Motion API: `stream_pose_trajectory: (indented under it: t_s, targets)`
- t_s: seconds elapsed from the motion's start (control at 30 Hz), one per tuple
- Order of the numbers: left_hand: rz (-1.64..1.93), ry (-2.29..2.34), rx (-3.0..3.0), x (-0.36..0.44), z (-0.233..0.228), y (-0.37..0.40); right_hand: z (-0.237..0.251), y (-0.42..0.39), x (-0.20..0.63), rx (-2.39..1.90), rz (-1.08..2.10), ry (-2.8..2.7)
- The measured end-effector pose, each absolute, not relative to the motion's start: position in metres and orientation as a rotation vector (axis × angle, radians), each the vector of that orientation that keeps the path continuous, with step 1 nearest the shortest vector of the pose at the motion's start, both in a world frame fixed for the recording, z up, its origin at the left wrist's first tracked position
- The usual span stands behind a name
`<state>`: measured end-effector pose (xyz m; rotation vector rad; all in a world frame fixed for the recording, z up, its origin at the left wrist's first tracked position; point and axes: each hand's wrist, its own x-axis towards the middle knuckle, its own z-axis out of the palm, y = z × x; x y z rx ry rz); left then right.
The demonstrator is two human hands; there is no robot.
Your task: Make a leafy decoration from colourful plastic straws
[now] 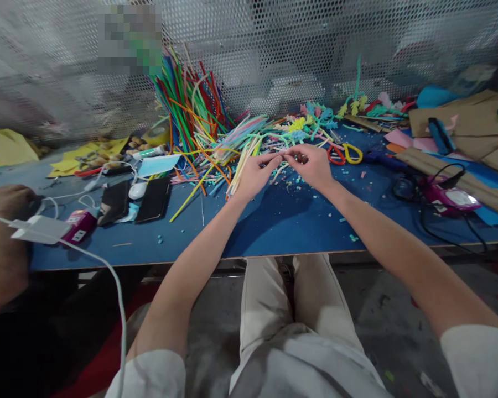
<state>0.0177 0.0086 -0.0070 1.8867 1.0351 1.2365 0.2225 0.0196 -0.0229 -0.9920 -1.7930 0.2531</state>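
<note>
My left hand [254, 173] and my right hand [313, 166] meet over the blue table [274, 232], their fingertips pinched close together. A small pinkish bit seems to lie between them, too small and covered to name. Just left of my left hand lies a bunch of cream and yellow pipe cleaners [245, 160]. Behind the hands are pastel pipe cleaners, some bent into fluffy shapes [299, 126]. Scissors [352, 153] with a yellow and a red handle loop lie right of my right hand. Small coloured clippings are scattered beneath my hands.
A tall bundle of coloured pipe cleaners [191, 105] leans against a perforated metal screen [290, 38]. Leftward lie a black phone [154, 199], a face mask [160, 165] and a magenta power adapter [81, 225]. Another person's arm [4, 243] rests at far left. Brown paper [460, 119] lies right.
</note>
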Motion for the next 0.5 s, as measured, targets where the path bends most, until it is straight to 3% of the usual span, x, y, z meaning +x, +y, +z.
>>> stream_pose_trajectory:
  t_s: [0.5]
  targets:
    - [1.278,1.16,2.155,0.0094,-0.0039,0.0142,-0.0222,0.0229,0.223,-0.979,0.209,-1.826]
